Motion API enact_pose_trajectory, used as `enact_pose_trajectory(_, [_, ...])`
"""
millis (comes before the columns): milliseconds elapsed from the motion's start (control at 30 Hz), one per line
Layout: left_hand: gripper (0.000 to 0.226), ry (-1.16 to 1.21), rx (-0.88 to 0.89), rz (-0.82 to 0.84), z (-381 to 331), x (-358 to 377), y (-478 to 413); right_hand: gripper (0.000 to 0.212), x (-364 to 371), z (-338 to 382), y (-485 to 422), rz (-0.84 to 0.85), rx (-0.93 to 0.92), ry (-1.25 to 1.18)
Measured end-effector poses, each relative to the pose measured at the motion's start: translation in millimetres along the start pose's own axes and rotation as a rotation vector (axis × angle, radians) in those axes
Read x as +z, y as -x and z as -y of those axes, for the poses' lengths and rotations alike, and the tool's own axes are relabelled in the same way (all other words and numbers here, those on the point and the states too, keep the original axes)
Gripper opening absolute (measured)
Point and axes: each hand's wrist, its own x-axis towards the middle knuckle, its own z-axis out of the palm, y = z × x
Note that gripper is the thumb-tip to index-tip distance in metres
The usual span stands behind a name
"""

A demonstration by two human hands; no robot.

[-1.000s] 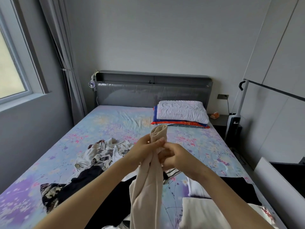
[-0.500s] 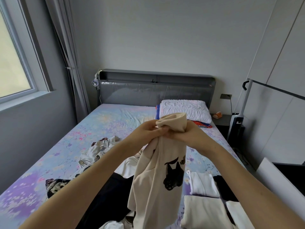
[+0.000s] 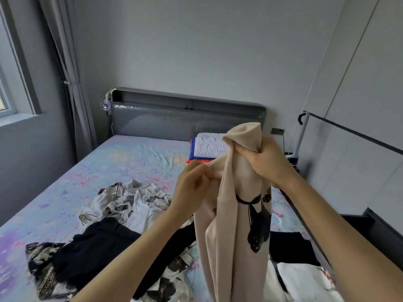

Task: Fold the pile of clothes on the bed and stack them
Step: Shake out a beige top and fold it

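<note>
Grey-walled bedroom, seen from the head of a person standing at the foot of a bed covered by a pastel blue and purple floral sheet (image 3: 130, 166). A dark grey padded headboard (image 3: 185, 118) runs along the far wall, with a white textured pillow (image 3: 209, 144) lying just in front of it on folded red and blue bedding. A grey curtain (image 3: 72, 83) hangs at the far left beside a window.

Both bare arms reach forward and hold up a beige long garment with a black printed figure (image 3: 239, 236), which hangs in the air above the near end of the bed. The right hand (image 3: 268, 162) is higher, its fingers curled tight around the bunched top of the fabric. The left hand (image 3: 192, 188) is lower and to the left, with thumb and fingers pinching an edge of the same garment.

On the sheet below lies the unfolded pile: a crumpled white shirt with dark pattern (image 3: 130, 201) and a black garment (image 3: 93, 253). Near the lower right rest a folded black piece (image 3: 290, 247) and a folded white piece (image 3: 305, 282).
</note>
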Motion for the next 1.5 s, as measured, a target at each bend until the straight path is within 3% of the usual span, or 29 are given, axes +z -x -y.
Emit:
enact_pose_trajectory(133, [0.022,0.404,-0.276,0.336,-17,0,7,0.014,-8,-1,3,-0.106,-0.069,0.146])
enact_pose_trajectory(267, [0.010,0.427,-0.285,0.555,-19,4,19,0.020,-12,-6,4,-0.190,-0.058,0.151])
enact_pose_trajectory(300, [0.016,0.357,-0.279,0.565,-17,8,21,0.021,-12,-6,5,-0.201,-0.056,0.140])
enact_pose_trajectory(400, [0.064,-0.024,-0.232,0.536,-6,20,30,0.018,-10,0,8,-0.197,-0.068,0.105])
enact_pose_trajectory(467, [0.074,-0.162,-0.217,0.550,4,23,37,0.015,-12,6,9,-0.171,-0.050,0.070])
enact_pose_trajectory(533, [0.072,-0.091,-0.313,0.601,11,18,41,0.007,-19,12,12,-0.077,0.005,-0.073])
enact_pose_trajectory(600, [0.070,-0.036,-0.296,0.656,20,10,41,0.014,-30,14,16,0.089,0.051,-0.260])
enact_pose_trajectory(700, [0.050,-0.054,-0.037,0.697,30,-1,35,0.010,-46,13,21,0.230,0.062,-0.423])
enact_pose_trajectory(800, [0.034,-0.096,0.255,0.695,19,2,31,0.040,-55,8,19,0.281,0.053,-0.518])
enact_pose_trajectory(867, [0.029,-0.084,0.308,0.726,8,9,29,0.051,-58,5,16,0.296,0.084,-0.558])
enact_pose_trajectory(967, [0.033,-0.017,0.199,0.836,3,16,31,0.051,-61,2,15,0.317,0.095,-0.607])
enact_pose_trajectory(1067, [0.036,-0.065,0.104,0.837,10,17,36,0.049,-65,-4,17,0.303,0.087,-0.622])
enact_pose_trajectory(1200, [0.037,-0.077,-0.116,0.588,17,2,30,0.058,-74,-13,18,0.142,0.137,-0.592])
enact_pose_trajectory(1333, [0.030,-0.007,-0.387,0.403,19,-28,17,0.050,-89,-22,25,-0.039,0.114,-0.318])
enact_pose_trajectory(1433, [0.030,-0.172,-0.313,0.507,25,-42,23,0.034,-85,-29,39,0.008,0.141,-0.251])
enact_pose_trajectory(1500, [0.036,-0.388,-0.189,0.696,32,-44,32,0.033,-75,-33,49,0.104,0.121,-0.247])
